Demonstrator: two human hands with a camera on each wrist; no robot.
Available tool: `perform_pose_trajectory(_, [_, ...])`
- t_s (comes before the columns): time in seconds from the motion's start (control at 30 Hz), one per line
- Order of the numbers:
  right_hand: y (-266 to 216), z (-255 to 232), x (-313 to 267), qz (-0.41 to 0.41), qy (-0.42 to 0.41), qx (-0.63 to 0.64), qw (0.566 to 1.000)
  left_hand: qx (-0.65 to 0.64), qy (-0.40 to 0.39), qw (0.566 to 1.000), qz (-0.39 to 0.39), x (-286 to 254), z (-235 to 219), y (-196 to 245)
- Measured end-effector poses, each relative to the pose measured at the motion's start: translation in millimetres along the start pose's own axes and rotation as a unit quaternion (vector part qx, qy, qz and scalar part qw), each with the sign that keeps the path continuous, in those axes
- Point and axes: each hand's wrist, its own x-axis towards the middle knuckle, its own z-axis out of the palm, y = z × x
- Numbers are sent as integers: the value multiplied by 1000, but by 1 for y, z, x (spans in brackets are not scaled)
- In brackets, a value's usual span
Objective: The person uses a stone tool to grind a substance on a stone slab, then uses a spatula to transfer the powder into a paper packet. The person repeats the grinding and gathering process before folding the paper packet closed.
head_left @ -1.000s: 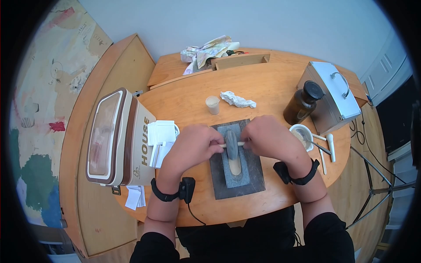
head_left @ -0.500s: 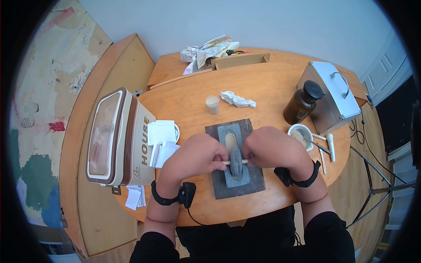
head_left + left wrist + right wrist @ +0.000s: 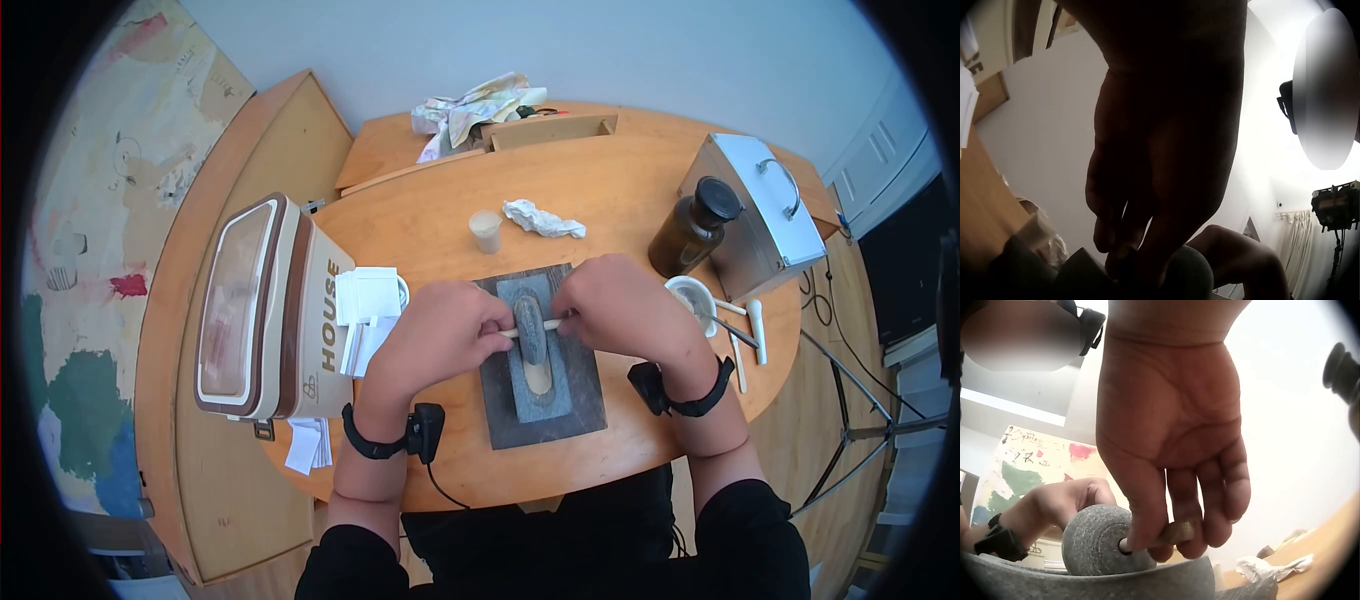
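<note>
A grey stone grinding wheel (image 3: 531,332) stands on edge in the groove of a stone trough (image 3: 558,395), towards its far end. Pale powder (image 3: 538,380) shows in the groove on the near side. Through the wheel runs a wooden axle; my left hand (image 3: 447,325) grips its left end and my right hand (image 3: 622,308) its right end. In the right wrist view, the thumb and fingers curl round the axle (image 3: 1179,531) close beside the wheel (image 3: 1100,540). The left wrist view is dark, and that hand's grip is mostly in shadow. Beneath the trough lies a dark board (image 3: 585,422).
Beyond the board are a plastic cup (image 3: 485,232) and a crumpled tissue (image 3: 543,220). To the right stand a white bowl (image 3: 690,290), a pestle (image 3: 756,330), a brown bottle (image 3: 690,235) and a metal case (image 3: 765,220). White papers (image 3: 368,300) and a beige case (image 3: 320,310) are left.
Both hands rolled the wheel towards the near end of the trough by half a second ago, then back to the far end now. The grip on the axle stays.
</note>
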Motion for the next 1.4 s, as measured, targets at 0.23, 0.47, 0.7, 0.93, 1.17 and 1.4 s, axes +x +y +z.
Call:
perform_pose_trajectory(0.23, [4,-3,1,19,41,11,999,20,79,997,13,3,1,-4])
perform_pose_trajectory(0.47, [7,3,4,14,42,-4,999,3,35,999,-14,5,1,-3])
perform_pose_trajectory(0.7, [-1,-1,-4,32,-43,15,998,-15,-21,1000,-8,1,6,2])
perform_pose_trajectory(0.93, [-8,-9,-8,-7,-141,17,990,-34,-105,994,2,-3,2,10])
perform_pose_trajectory(1.17, [8,4,0,24,-8,44,999,-60,-2,996,-71,4,5,0])
perform_pose_trajectory(1.4, [6,3,3,31,12,-13,999,-43,34,997,-61,6,4,-3])
